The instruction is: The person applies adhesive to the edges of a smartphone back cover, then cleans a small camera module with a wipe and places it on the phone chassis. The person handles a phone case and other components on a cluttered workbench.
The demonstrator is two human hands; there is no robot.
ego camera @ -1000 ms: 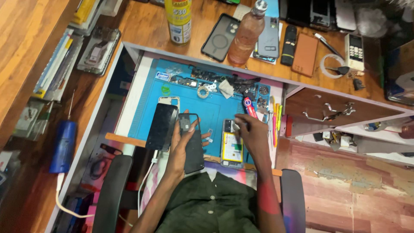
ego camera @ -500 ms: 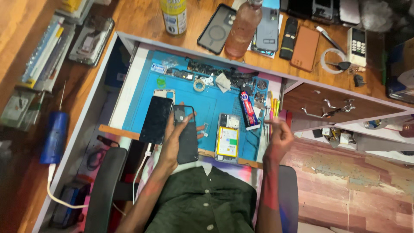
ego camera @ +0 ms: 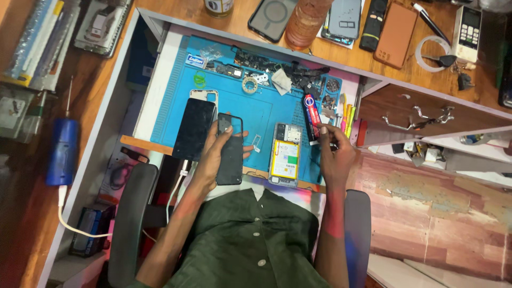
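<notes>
Gripping a dark phone back cover (ego camera: 230,152) in my left hand (ego camera: 213,154), I have the fingers wrapped round its left edge and the thumb on its face, so the hand is closed on it. My right hand (ego camera: 336,152) is curled near the lower end of a red-and-black tube (ego camera: 312,117); the fingertips are pinched together, but I cannot tell whether they hold anything.

Counting what lies close: one black screen panel (ego camera: 194,129) just left of my left hand, its top over one silver frame (ego camera: 204,96); one opened phone with a yellow battery (ego camera: 285,154) between my two hands; one tape roll (ego camera: 249,84) and one green ring (ego camera: 199,80) beyond my left hand. A heap of small dark parts (ego camera: 282,69) sits past both hands, too jumbled to count.

Bare blue mat (ego camera: 256,106) lies open between and ahead of my hands. Its near edge runs right under my wrists. To the right of my right hand, markers (ego camera: 348,120) crowd the mat's edge.
</notes>
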